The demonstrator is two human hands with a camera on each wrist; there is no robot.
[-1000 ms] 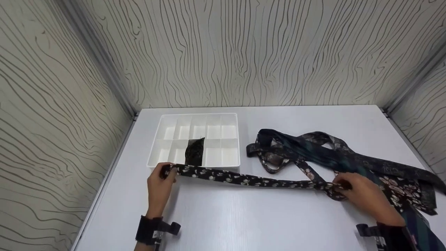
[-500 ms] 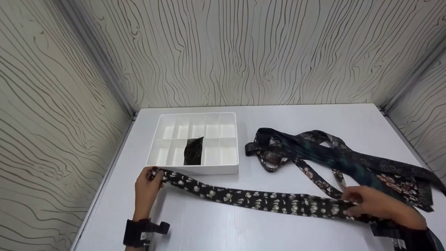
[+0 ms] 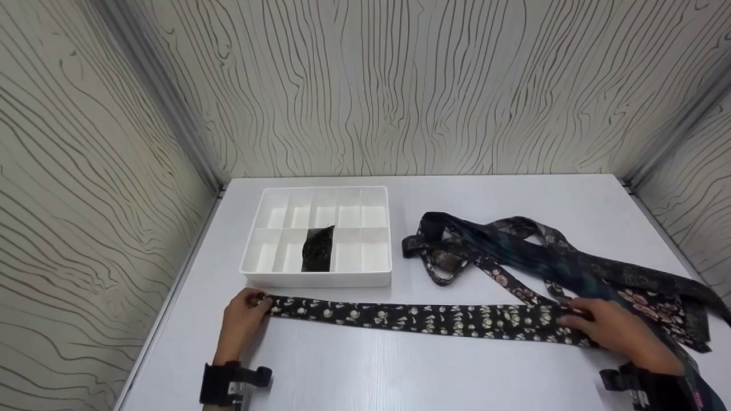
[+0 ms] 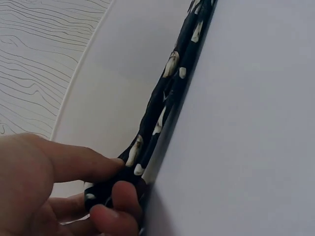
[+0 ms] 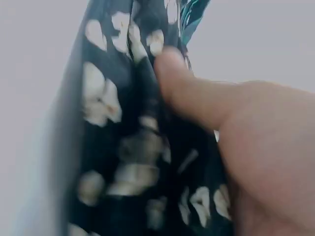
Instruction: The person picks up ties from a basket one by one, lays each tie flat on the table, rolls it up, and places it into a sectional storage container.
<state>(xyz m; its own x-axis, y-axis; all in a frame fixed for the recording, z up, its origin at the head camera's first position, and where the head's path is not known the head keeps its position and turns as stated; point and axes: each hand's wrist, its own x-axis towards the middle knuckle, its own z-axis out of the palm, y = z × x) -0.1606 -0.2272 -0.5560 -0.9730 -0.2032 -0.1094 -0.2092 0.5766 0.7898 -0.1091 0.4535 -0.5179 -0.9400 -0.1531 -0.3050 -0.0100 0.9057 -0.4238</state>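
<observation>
A black necktie with cream flowers point(image 3: 400, 317) stretches left to right along the table in front of the tray. My left hand point(image 3: 242, 319) pinches its narrower left end, which looks doubled over between thumb and fingers point(image 4: 125, 196) in the left wrist view. Toward the wider right part, my right hand point(image 3: 622, 334) grips the tie, thumb point(image 5: 177, 83) lying on top of the cloth in the right wrist view. The fingers under the cloth are hidden there, and the tie's right end is covered by that hand.
Behind the tie stands a white divided tray point(image 3: 320, 279). A dark folded cloth piece point(image 3: 317, 250) fills one front compartment. Several dark neckties point(image 3: 514, 245) lie tangled at the right, running under the right arm. Patterned walls point(image 3: 365, 85) enclose the table's back and sides.
The right hand has slid rightward and nearer along the tie, so its broad face now shows. The left hand has moved slightly left and nearer. The tie now lies lower, flatter and straighter.
</observation>
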